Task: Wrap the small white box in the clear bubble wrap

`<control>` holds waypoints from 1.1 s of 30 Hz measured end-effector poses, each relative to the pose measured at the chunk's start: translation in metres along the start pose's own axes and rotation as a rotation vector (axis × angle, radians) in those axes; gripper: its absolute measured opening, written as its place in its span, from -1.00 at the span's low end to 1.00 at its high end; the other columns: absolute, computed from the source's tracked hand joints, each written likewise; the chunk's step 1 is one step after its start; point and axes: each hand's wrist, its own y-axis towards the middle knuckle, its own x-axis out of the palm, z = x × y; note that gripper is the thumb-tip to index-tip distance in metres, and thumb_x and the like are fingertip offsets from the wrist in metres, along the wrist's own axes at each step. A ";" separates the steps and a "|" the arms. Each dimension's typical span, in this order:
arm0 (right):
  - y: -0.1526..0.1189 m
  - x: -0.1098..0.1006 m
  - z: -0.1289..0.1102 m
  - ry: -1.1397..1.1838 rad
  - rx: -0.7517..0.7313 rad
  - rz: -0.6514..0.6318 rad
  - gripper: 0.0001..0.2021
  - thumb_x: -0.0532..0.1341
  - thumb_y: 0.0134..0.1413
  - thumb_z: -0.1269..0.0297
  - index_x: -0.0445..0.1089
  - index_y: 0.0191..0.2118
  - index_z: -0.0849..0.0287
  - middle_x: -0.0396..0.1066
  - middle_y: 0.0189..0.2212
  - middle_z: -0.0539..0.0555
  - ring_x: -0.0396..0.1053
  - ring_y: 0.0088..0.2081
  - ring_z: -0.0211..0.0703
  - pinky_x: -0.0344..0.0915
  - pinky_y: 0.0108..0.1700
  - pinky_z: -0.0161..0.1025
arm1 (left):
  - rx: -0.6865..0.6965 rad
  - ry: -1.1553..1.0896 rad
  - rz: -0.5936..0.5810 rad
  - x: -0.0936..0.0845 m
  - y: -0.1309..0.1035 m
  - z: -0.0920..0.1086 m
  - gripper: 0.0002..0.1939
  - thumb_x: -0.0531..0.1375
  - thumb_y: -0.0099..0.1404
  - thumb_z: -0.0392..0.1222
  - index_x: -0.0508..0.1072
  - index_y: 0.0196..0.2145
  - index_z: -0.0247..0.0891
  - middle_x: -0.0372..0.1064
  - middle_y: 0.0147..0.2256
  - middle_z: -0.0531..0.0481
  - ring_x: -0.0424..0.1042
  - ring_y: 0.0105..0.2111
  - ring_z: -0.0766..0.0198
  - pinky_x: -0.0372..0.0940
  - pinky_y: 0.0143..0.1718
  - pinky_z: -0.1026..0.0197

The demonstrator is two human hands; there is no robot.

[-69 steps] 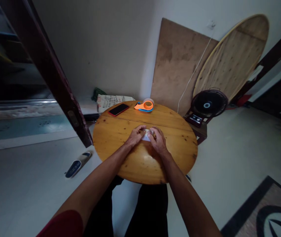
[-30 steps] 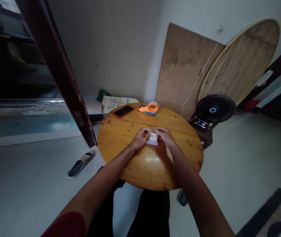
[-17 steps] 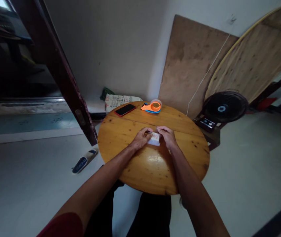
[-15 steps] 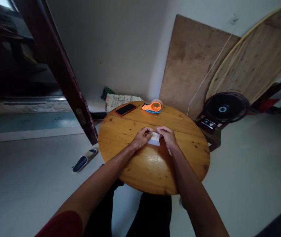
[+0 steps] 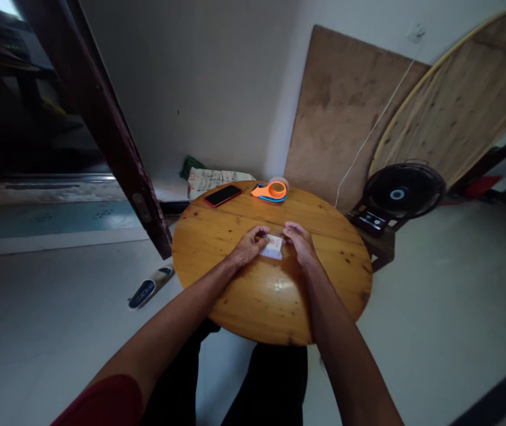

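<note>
A small white box with reddish print [image 5: 273, 247] rests on the round wooden table [image 5: 253, 322], between my two hands. My left hand [image 5: 251, 244] grips the box at its left side, thumb against its top. My right hand [image 5: 298, 239] is just to the right of the box, apart from it, with thumb and forefinger close together; anything between those fingertips is too small to make out.
An orange and blue tape dispenser [image 5: 272, 190] and a red-edged phone [image 5: 223, 196] lie at the table's far side. A printed bag [image 5: 212, 179] is behind the table. To the right stands a black fan [image 5: 401, 192]; a slipper [image 5: 142, 293] is on the floor.
My right hand has moved away from the box, leaving a gap at its right side. My left hand still has the box. The whole view has shifted slightly.
</note>
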 end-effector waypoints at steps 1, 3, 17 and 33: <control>0.000 0.002 0.002 -0.001 -0.004 -0.025 -0.57 0.35 -0.34 0.05 0.46 -0.24 0.11 0.51 -0.18 0.09 0.42 -0.18 -0.06 0.34 -0.18 -0.18 | 0.009 0.008 0.004 0.000 0.000 0.000 -0.61 0.30 0.12 -0.08 0.40 -0.12 -0.28 0.36 -0.21 -0.02 0.33 -0.31 0.36 0.27 -0.28 0.32; 0.000 0.004 0.004 -0.008 -0.030 -0.076 -0.57 0.36 -0.32 0.05 0.47 -0.23 0.11 0.52 -0.20 0.08 0.43 -0.19 -0.08 0.34 -0.16 -0.19 | 0.015 0.021 0.009 0.000 0.000 0.000 -0.61 0.30 0.13 -0.10 0.40 -0.11 -0.28 0.37 -0.20 -0.03 0.34 -0.30 0.35 0.28 -0.27 0.31; -0.013 0.012 -0.013 -0.102 -0.152 -0.149 -0.84 0.29 -0.21 0.14 0.49 -0.47 0.08 0.51 -0.41 0.00 0.41 -0.29 -0.12 0.32 -0.16 -0.20 | 0.025 0.046 0.020 0.001 0.002 -0.001 -0.67 0.28 0.14 -0.17 0.43 -0.12 -0.29 0.38 -0.19 -0.05 0.35 -0.23 0.31 0.27 -0.16 0.26; -0.012 -0.005 -0.018 -0.315 -0.379 -0.378 -0.87 0.27 -0.09 0.21 0.58 -0.46 0.06 0.51 -0.26 0.06 0.45 -0.16 -0.08 0.28 0.00 -0.13 | 0.082 0.041 0.001 0.000 0.003 -0.002 -0.78 0.25 0.18 -0.10 0.51 -0.25 -0.28 0.43 -0.29 -0.04 0.38 -0.26 0.27 0.29 -0.19 0.26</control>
